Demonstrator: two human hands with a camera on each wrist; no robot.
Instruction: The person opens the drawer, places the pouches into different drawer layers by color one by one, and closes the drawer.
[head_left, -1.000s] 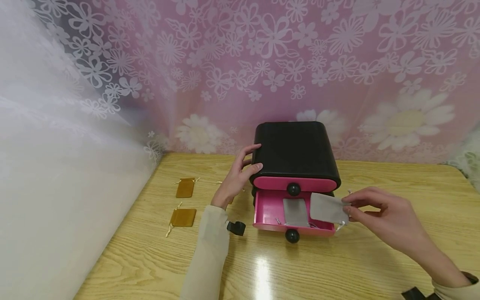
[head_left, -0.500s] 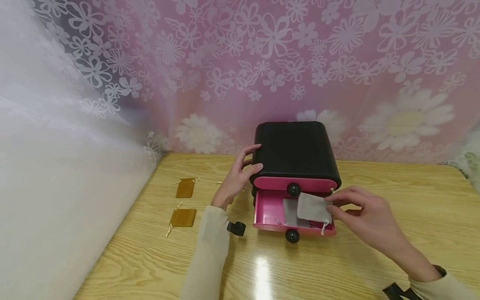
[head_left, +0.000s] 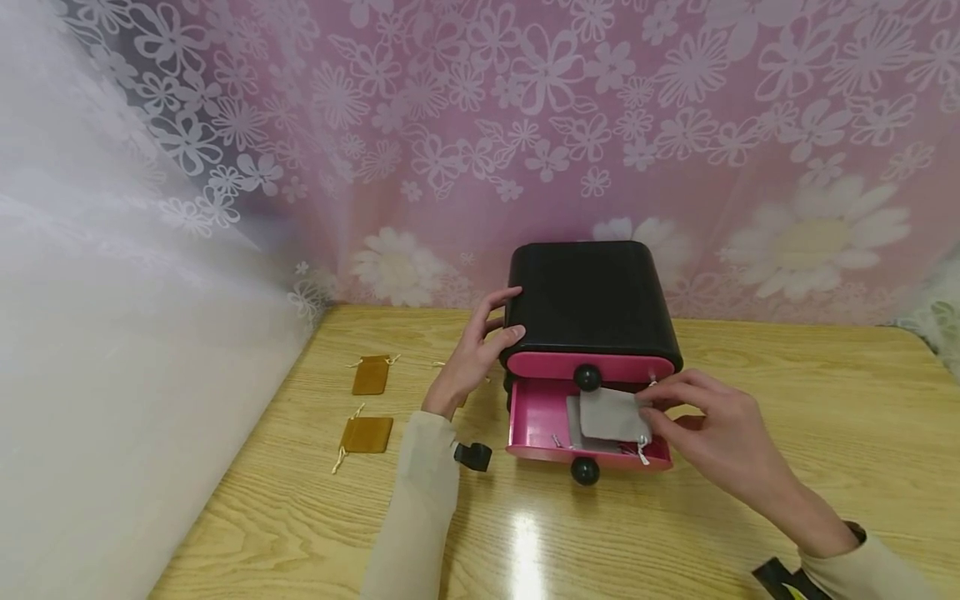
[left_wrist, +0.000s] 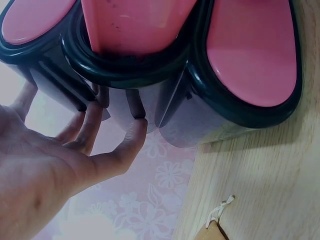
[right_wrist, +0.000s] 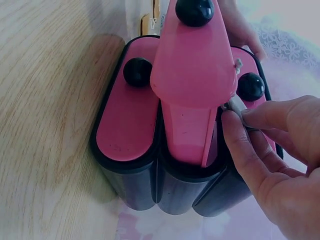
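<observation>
My right hand [head_left: 720,425] pinches a grey drawstring pouch [head_left: 611,415] by its corded end, between thumb and fingers. The pouch lies over the pulled-out pink drawer [head_left: 534,412], overlapping a second grey pouch [head_left: 574,421] inside. In the right wrist view only a sliver of the held pouch [right_wrist: 236,104] shows. The drawer is the middle one of a black drawer unit [head_left: 588,292]; those above and below are closed. My left hand [head_left: 472,354] rests its fingertips and thumb against the unit's left side, also seen in the left wrist view.
Two brown drawstring pouches [head_left: 371,377] lie on the wooden table [head_left: 300,533] at left. Another brown pouch [head_left: 461,402] is mostly hidden behind the left wrist. Round black knobs [head_left: 585,472] stick out from the drawer fronts. A flowered curtain [head_left: 450,167] hangs behind the unit.
My right hand has carried the grey pouch leftward, from the drawer's right edge to over the other grey pouch. The left hand and the drawer unit have stayed in place.
</observation>
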